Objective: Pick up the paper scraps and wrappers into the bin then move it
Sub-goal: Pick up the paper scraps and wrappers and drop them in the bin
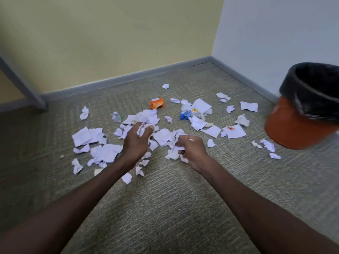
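Left hand [136, 142] and right hand [190, 151] each clutch white paper scraps [108, 152] — orange plastic bin [289, 125] at 2 o'clock, right hand nearer.

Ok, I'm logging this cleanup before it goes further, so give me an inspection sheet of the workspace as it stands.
Surface: grey-green carpet, littered.
Job's things: white paper scraps scattered widely; orange wrapper, blue wrapper, silvery wrapper; orange bin with black liner at the right, tilted.
Clutter: nothing seen beyond the litter.
Grippers: left hand and right hand each closed on scraps.
Cables: nothing seen.
Surroundings: yellow wall, white wall, grey baseboard.
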The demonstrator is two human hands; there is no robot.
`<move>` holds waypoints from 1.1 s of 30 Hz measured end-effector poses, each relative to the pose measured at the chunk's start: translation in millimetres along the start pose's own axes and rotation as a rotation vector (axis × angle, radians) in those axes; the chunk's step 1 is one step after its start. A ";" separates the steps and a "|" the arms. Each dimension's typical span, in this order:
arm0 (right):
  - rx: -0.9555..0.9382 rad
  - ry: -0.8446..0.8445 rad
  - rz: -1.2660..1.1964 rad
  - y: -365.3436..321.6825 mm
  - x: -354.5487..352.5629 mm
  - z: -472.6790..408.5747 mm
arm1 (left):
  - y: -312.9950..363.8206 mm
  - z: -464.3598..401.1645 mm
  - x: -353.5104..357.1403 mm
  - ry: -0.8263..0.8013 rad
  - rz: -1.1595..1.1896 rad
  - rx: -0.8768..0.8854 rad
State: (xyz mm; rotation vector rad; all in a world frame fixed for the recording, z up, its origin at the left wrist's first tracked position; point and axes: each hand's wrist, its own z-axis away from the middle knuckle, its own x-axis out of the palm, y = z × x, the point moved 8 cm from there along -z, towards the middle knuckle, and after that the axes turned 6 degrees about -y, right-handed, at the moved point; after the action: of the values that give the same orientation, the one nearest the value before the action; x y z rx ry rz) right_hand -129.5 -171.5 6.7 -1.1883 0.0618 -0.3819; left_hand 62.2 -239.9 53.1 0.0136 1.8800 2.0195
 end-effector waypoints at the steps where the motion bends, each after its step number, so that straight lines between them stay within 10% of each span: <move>1: -0.019 0.000 -0.036 -12.3 -7.6 4.8 | 10.3 -6.7 13.7 -0.041 0.081 -0.012; 22: -0.519 0.387 -0.606 -204.0 -238.7 49.4 | 236.3 -52.1 344.7 -0.538 0.672 -0.086; 29: -0.550 0.666 -0.616 -267.5 -340.3 68.9 | 299.8 -63.7 449.9 -0.584 0.486 -0.041; 33: -0.396 0.664 -0.552 -285.0 -392.6 67.2 | 324.7 -45.2 513.5 -0.931 0.392 -0.173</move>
State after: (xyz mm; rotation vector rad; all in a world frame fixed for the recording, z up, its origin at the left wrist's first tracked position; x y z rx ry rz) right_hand -553.2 -75.5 232.7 -1.4145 0.4036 -1.2890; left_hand -512.6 -150.3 234.2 1.1355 1.1462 1.8713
